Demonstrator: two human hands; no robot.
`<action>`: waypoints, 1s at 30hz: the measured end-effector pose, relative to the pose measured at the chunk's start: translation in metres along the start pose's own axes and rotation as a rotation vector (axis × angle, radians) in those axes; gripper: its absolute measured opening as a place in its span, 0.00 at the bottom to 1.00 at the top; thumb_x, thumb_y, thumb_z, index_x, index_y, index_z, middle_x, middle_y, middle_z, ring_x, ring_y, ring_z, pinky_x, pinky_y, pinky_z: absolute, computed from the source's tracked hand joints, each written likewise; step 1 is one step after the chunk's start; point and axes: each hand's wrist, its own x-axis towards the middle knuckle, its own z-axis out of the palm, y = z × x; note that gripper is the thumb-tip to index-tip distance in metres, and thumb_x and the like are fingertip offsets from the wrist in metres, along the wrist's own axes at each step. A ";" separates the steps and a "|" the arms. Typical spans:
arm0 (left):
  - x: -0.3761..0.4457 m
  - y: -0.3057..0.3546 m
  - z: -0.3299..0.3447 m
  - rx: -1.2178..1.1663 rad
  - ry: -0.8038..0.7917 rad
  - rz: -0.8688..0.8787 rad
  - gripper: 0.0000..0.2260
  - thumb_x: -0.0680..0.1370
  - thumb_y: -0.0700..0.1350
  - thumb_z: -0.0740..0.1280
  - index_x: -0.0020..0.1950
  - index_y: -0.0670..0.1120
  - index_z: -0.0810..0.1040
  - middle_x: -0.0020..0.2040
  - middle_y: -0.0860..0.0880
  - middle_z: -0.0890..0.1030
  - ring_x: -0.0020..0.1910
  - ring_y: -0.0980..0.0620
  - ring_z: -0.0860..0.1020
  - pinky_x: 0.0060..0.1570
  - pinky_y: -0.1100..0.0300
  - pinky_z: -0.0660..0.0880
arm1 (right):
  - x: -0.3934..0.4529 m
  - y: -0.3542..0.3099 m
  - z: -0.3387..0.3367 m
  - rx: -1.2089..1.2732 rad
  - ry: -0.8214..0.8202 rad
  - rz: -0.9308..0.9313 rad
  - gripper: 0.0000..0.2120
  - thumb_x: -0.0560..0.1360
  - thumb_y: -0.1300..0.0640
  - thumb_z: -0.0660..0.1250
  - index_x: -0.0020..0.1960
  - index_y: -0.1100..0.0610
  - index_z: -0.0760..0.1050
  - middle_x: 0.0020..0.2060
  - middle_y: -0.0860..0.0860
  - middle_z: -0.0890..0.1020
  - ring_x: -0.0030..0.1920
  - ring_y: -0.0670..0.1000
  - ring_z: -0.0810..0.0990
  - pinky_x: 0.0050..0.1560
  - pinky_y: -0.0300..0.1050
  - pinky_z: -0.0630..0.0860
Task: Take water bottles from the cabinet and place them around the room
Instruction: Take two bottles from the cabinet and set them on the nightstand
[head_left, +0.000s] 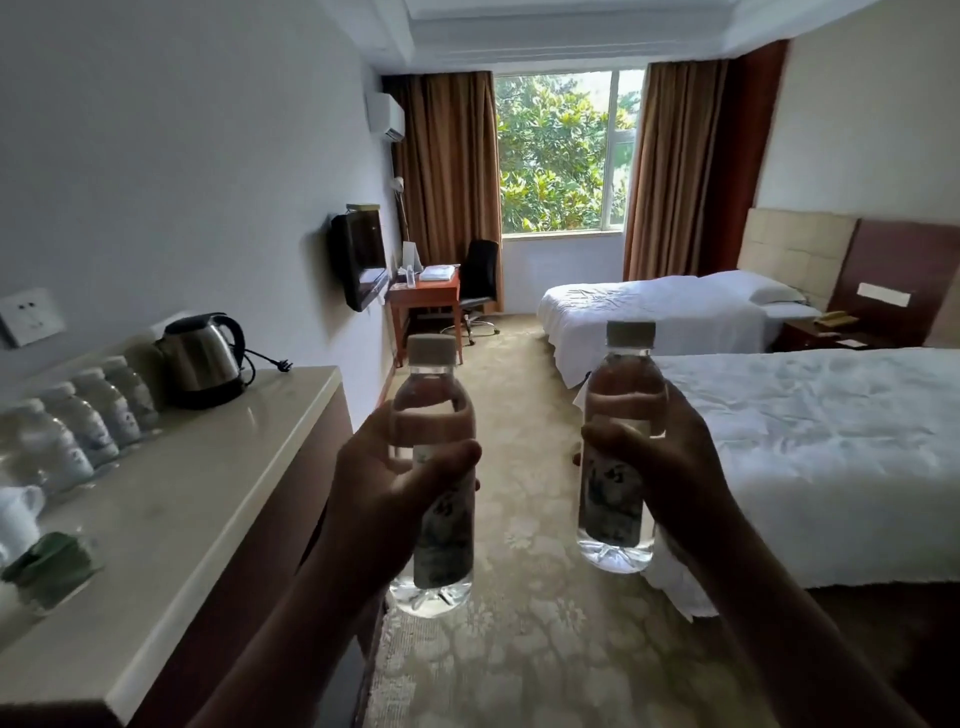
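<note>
1. Your left hand (395, 483) has its fingers wrapped around a clear plastic bottle (432, 478), upright with its white cap on top, just right of the counter (208, 467).
2. Your right hand (670, 462) clamps a second bottle (621, 447), also upright, farther right of the counter.
3. More bottles (83, 421) line the smooth pale counter beside a steel kettle (202, 358).

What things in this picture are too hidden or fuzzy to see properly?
- Head view: the printed labels on both clear plastic water bottles are blurred and partly covered by the left hand and right hand.
- The row of bottles on the cream countertop is blurred and cut by the left edge.
- Items on the far red-brown desk are too small.
</note>
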 end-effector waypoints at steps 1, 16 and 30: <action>0.015 -0.008 0.002 0.014 -0.005 0.002 0.23 0.62 0.49 0.75 0.56 0.46 0.80 0.41 0.44 0.83 0.35 0.41 0.83 0.37 0.53 0.81 | 0.016 0.007 -0.001 -0.011 -0.013 -0.004 0.20 0.59 0.56 0.76 0.50 0.53 0.78 0.40 0.52 0.81 0.41 0.55 0.82 0.43 0.62 0.82; 0.293 -0.151 -0.017 -0.040 -0.024 0.039 0.14 0.62 0.52 0.72 0.47 0.53 0.83 0.57 0.42 0.80 0.43 0.43 0.84 0.36 0.58 0.80 | 0.287 0.160 0.024 -0.083 -0.054 -0.022 0.14 0.63 0.61 0.73 0.46 0.51 0.78 0.37 0.53 0.81 0.36 0.56 0.83 0.39 0.55 0.82; 0.564 -0.269 0.010 -0.017 -0.081 0.022 0.11 0.66 0.46 0.72 0.45 0.59 0.84 0.56 0.43 0.81 0.42 0.46 0.85 0.35 0.60 0.80 | 0.526 0.298 0.024 -0.103 0.075 0.033 0.24 0.58 0.51 0.73 0.52 0.58 0.76 0.38 0.54 0.82 0.36 0.56 0.84 0.37 0.53 0.82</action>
